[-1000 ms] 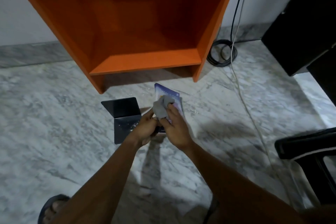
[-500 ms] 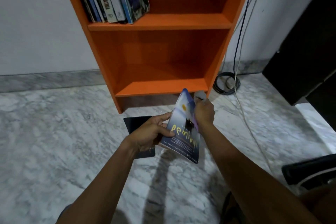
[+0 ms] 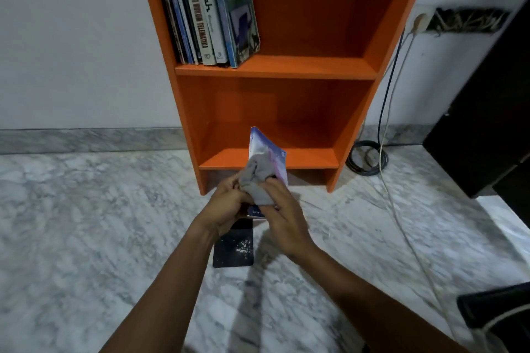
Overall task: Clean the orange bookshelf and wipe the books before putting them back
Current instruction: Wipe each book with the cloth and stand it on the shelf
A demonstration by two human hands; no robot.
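The orange bookshelf [image 3: 275,69] stands against the white wall. Several books [image 3: 209,8] lean upright at the left of its upper shelf; the bottom shelf holds nothing. In front of it my left hand [image 3: 226,203] grips the lower edge of a blue and white book [image 3: 269,152], held upright. My right hand [image 3: 282,215] holds a grey cloth [image 3: 255,178] bunched against the book's cover. Most of the book's lower half is hidden by the cloth and hands.
A dark book [image 3: 233,249] lies flat on the marble floor below my hands. Cables [image 3: 384,123] run down from a wall socket [image 3: 420,20] to a coil [image 3: 367,157] right of the shelf. A black cabinet [image 3: 487,109] stands at right, a black chair [image 3: 496,312] at lower right.
Half a second ago the book's cover faced me with my right hand at its top edge; now the cloth is back on the cover. The view has tilted up, showing more of the shelf.
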